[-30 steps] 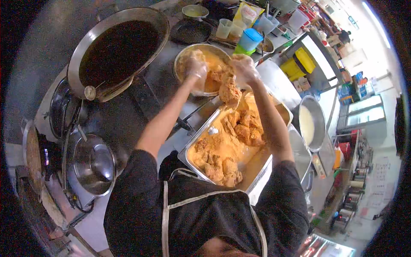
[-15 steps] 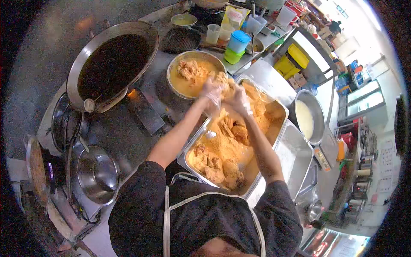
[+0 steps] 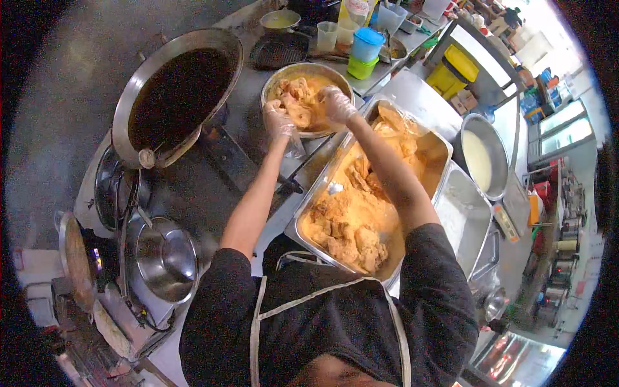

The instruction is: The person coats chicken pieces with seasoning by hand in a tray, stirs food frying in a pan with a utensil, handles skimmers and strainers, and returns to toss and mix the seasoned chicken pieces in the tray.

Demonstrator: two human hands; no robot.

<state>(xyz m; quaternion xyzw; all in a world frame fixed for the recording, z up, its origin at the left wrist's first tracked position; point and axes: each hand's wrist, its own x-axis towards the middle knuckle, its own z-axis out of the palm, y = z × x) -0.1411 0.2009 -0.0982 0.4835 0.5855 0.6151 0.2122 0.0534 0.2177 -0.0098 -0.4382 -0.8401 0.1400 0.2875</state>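
A round metal bowl (image 3: 265,97) holds orange batter and several chicken pieces (image 3: 298,116). My left hand (image 3: 279,124), in a clear plastic glove, reaches over the bowl's near left rim with its fingers closed against a chicken piece. At the bowl's right side is my right hand (image 3: 338,104), gloved too; its blurred fingers point down into the bowl and I cannot see whether they grip anything. Below my right forearm a rectangular metal tray (image 3: 445,151) contains orange breading crumbs (image 3: 358,209) and several coated chicken pieces (image 3: 351,242).
A large wok of dark oil (image 3: 180,97) stands left of the bowl. To the right are a metal pan (image 3: 463,213) with white powder and a pot of pale liquid (image 3: 476,161). Behind stand a blue-lidded tub (image 3: 368,44) on a green one and a black grill pan (image 3: 281,50).
My hands were together over the bowl's rim and the tray, holding chicken. Now they are apart at opposite sides of the bowl, and more chicken lies in it. The view has shifted slightly.
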